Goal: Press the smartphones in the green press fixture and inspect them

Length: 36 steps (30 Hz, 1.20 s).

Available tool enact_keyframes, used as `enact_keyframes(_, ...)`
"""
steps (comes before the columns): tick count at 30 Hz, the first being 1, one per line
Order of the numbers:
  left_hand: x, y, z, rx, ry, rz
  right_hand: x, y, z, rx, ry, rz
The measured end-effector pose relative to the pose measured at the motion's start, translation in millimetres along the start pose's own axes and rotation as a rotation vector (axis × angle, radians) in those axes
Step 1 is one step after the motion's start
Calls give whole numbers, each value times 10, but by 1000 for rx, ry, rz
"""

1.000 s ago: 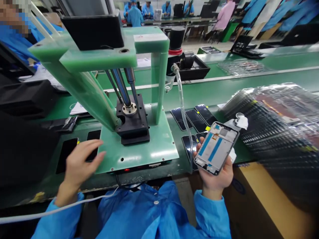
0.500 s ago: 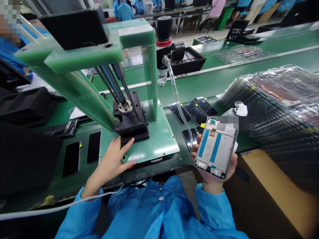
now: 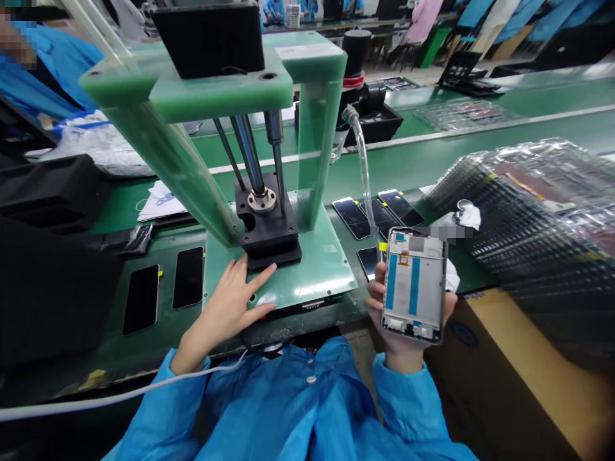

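Observation:
My right hand (image 3: 408, 333) grips a white phone frame (image 3: 414, 285) with two blue strips, held upright above the bench's front edge. My left hand (image 3: 235, 301) lies flat with fingers spread on the green base plate (image 3: 317, 269) of a press fixture, fingertips next to the black press block (image 3: 268, 227). Steel rods run from the block up to the green top plate (image 3: 216, 89).
Two dark phone screens (image 3: 166, 288) lie left of the fixture and several more (image 3: 372, 214) to its right. A clear hose (image 3: 364, 173) hangs beside them. Stacked plastic-wrapped trays (image 3: 533, 211) fill the right side, above a cardboard box (image 3: 504, 378). Other people in blue work behind.
My left hand moved right from beside the screens onto the base plate by the black block. My right hand turned the phone frame more upright and brought it slightly closer.

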State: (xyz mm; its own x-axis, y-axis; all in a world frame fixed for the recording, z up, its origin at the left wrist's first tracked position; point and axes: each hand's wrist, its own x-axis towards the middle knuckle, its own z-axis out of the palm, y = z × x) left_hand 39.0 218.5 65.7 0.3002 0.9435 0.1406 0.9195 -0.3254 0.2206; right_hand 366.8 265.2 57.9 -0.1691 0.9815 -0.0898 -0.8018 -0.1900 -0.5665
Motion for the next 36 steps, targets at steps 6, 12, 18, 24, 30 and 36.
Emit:
enact_keyframes(6,6,11,4,32,-1,-4,10,-12,-13,21,-46,25)
enact_keyframes(12,16,24,-1,43,8,-9,8,-29,-55,39,-36,36)
enact_keyframes(18,19,19,25,60,14,-10,-8,-49,-101,0,-22,33)
enact_keyframes(24,24,30,22,90,19,4,-33,-65,-123,48,-35,32)
enact_keyframes(30,25,39,9,102,12,0,-43,-83,-127,101,-49,47)
enact_keyframes(36,22,34,18,90,7,-13,-8,-76,-129,122,-54,74)
